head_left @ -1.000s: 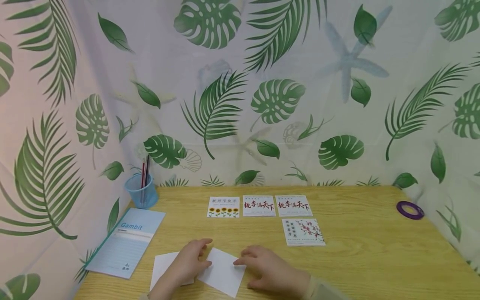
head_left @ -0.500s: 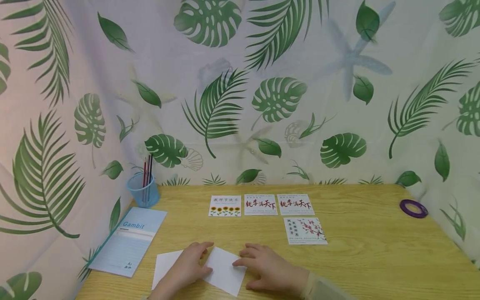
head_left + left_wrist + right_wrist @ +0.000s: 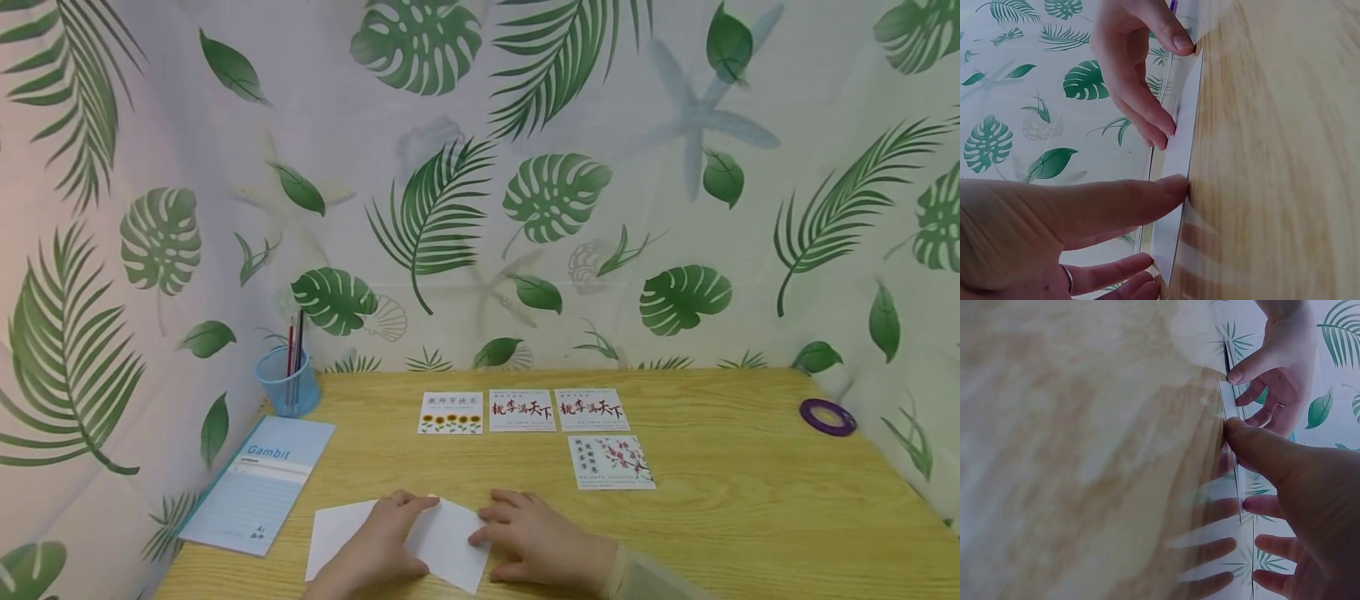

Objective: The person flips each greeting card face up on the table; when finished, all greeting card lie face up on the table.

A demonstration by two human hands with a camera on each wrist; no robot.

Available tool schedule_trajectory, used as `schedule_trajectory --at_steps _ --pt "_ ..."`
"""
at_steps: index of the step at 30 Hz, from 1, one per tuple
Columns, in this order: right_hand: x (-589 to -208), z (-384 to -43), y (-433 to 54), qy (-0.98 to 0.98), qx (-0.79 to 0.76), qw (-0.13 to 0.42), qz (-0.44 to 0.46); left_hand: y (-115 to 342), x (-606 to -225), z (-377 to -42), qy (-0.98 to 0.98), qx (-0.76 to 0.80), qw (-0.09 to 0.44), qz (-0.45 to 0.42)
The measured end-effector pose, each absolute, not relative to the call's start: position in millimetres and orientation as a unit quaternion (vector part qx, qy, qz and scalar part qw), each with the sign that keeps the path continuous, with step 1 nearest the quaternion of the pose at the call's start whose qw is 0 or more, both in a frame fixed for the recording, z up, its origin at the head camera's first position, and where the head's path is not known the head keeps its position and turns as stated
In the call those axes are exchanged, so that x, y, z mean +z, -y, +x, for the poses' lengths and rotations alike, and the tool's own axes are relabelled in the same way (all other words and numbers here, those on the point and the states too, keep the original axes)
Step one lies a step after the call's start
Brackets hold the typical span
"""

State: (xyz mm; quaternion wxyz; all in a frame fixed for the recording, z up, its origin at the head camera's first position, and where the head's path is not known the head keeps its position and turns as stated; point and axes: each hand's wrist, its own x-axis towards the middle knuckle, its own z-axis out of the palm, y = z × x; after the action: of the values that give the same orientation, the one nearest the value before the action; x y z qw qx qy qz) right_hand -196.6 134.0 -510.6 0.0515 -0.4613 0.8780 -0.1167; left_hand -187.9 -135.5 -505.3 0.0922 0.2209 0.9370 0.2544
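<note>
A white square card (image 3: 452,546), blank side up, lies at the table's front between both hands. My left hand (image 3: 378,546) holds its left part, thumb at the near edge and fingertips at the far edge. In the left wrist view the thumb presses at the edge of the card (image 3: 1179,162), and the other fingers reach the far side. My right hand (image 3: 547,542) lies at the card's right edge with fingers spread and fingertips touching it. Another blank white card (image 3: 337,532) lies to the left, partly hidden under the left hand and forearm.
Printed cards lie farther back: a sunflower card (image 3: 450,413), two with red lettering (image 3: 522,411), and a blossom card (image 3: 612,463) below them. At left are a Gambit notebook (image 3: 258,483) and a blue pencil cup (image 3: 288,383). A purple tape roll (image 3: 808,421) lies at right.
The left hand has shifted slightly right over the card, its index finger now at the far edge and its thumb at the near one. The right hand has barely moved.
</note>
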Motion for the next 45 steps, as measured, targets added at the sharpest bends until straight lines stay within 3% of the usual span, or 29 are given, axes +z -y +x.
schedule_trajectory --at_steps 8,17,25,45 --pt "-511 -194 -131 -0.863 -0.099 0.006 -0.495 132 -504 -184 -0.933 0.266 0.097 0.224" --pt "-508 -195 -129 -0.859 -0.094 0.014 -0.503 130 -502 -188 -0.913 0.341 0.148 0.166" --pt "-507 -193 -128 -0.859 -0.097 0.010 -0.503 130 -499 -190 -0.884 0.412 0.163 0.150" --pt "-507 -193 -127 -0.863 -0.097 0.015 -0.496 130 -489 -189 -0.866 0.473 0.143 0.071"
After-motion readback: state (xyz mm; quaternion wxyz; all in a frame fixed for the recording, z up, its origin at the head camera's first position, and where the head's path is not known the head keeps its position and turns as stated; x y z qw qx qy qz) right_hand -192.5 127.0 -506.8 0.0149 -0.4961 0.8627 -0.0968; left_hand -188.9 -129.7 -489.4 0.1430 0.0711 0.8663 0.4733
